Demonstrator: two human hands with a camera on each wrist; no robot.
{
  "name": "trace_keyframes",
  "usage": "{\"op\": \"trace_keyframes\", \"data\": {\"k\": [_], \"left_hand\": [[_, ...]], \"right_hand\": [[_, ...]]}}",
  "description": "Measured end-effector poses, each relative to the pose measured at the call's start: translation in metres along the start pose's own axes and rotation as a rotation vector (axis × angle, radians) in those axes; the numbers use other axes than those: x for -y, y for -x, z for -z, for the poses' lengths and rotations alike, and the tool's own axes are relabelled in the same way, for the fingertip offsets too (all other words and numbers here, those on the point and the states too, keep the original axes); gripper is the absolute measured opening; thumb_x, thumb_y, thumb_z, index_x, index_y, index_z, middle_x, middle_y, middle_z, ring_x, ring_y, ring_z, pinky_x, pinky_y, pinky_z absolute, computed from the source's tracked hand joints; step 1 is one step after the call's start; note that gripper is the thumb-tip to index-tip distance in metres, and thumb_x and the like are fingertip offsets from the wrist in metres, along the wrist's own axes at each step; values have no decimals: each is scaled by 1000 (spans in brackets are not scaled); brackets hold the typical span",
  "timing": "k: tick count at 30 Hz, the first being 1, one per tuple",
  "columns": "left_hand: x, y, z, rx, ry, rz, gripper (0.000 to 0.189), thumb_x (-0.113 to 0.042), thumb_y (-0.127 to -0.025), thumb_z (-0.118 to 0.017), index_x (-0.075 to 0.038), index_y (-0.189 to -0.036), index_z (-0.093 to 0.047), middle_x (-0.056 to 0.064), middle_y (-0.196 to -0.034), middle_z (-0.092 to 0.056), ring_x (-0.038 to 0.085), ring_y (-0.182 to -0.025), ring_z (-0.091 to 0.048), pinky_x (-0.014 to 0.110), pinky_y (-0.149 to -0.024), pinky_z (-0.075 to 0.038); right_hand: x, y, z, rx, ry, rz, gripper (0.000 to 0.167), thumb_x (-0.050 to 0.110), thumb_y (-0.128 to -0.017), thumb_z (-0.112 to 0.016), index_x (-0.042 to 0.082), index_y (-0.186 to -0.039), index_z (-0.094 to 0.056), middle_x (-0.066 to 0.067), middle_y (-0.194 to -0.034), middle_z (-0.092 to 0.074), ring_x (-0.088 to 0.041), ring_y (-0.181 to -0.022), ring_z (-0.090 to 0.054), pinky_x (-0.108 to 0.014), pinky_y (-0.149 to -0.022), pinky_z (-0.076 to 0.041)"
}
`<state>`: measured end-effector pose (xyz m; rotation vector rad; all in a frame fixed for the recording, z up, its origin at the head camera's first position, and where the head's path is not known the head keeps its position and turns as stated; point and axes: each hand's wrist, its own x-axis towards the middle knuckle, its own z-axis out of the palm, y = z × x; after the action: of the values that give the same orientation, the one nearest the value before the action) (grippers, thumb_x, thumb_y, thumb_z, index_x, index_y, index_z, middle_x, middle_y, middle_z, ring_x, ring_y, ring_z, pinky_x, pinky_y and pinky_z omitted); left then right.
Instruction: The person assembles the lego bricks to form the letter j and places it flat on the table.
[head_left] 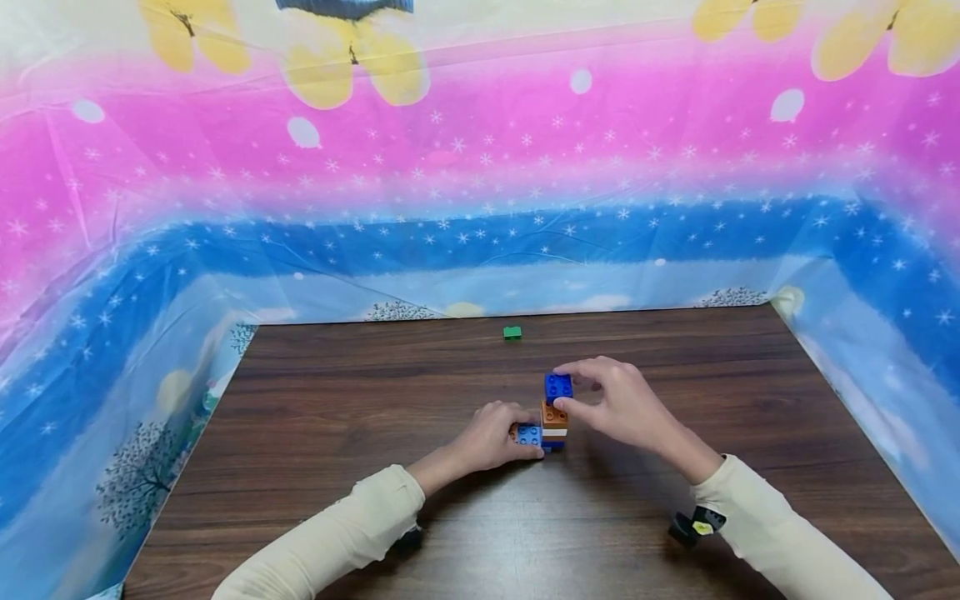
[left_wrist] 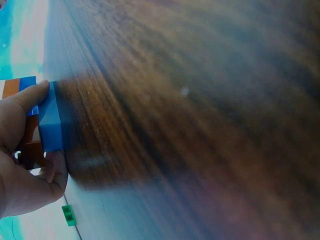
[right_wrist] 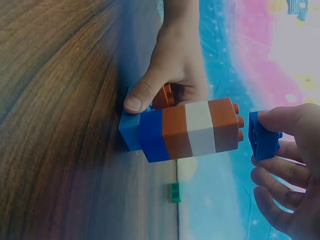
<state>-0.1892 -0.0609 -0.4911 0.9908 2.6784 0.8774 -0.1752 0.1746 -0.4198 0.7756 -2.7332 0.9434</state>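
A stack of toy building bricks [right_wrist: 200, 129] stands on the table, with dark blue, orange, white and orange layers on one end of a light blue base brick [left_wrist: 51, 122]. Another orange brick [left_wrist: 33, 145] sits at the base's other end. My left hand [head_left: 491, 437] grips the base from both sides, thumb on the near side. In my right hand [head_left: 618, 404] a dark blue brick [right_wrist: 264, 136] is pinched between thumb and fingers. The right wrist view shows this brick just above the studs of the top orange brick, with a small gap between them.
A small green brick [head_left: 512, 332] lies near the table's far edge. The dark wooden table [head_left: 337, 375] is bordered at the back and sides by a printed pink and blue cloth [head_left: 480, 167].
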Motion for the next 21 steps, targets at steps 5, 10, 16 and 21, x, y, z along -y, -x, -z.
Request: {"op": "trace_keyframes", "data": {"k": [5, 10, 16, 21], "left_hand": [[1, 0, -1, -3, 20, -8, 47, -32, -88, -82, -8, -127, -72, 4, -108, -75, 7, -82, -63, 20, -66, -48], [1, 1, 0, -6, 28, -14, 47, -31, -88, -82, -8, -127, -72, 4, -106, -75, 5, -78, -60, 20, -63, -47], [1, 1, 0, -8, 23, -17, 46, -31, -88, -82, -8, -127, -72, 3, -101, -74, 3, -72, -56, 20, -60, -45], [0, 1, 0, -8, 23, -14, 47, -31, -88, -83, -6, -126, -73, 3, -99, -74, 2, -69, -54, 20, -58, -44]], "right_hand": [[1, 5, -2, 4, -17, 8, 40, 33, -90, -80, 15, -125, -73, -2, -113, -73, -24, -101, -70, -42, -82, -58], [2, 9, -5, 6, -18, 23, 41, 33, -90, -80, 15, -125, -73, 0, -111, -73, -22, -100, -70, -40, -80, -57], [2, 12, -8, 8, -22, 27, 40, 31, -89, -82, 15, -124, -73, 0, -111, -73, -20, -97, -69, -42, -79, -57], [2, 13, -10, 3, -12, 33, 40, 31, -88, -82, 15, -124, -73, -1, -112, -74, -21, -97, -69, -42, -78, -58]]}}
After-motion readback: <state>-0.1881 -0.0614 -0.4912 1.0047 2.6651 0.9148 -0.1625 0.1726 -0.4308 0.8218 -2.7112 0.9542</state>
